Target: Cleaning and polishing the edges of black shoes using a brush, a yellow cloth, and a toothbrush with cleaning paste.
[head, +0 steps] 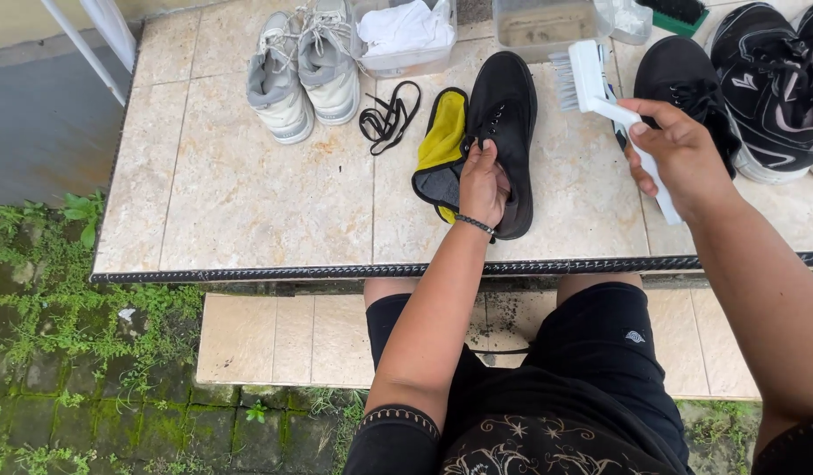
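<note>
With the left hand [484, 183] gripping the black shoe [505, 132] at its opening on the tiled table [248, 193] and the right hand [679, 154] clenched round the white brush [600, 92], I'd pin the shoe firmly and scrub in short strokes.

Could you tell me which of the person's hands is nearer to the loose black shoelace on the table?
Left. The left hand grips the black shoe just right of the black shoelace, with the yellow cloth between. The right hand holds the white brush much farther right.
</note>
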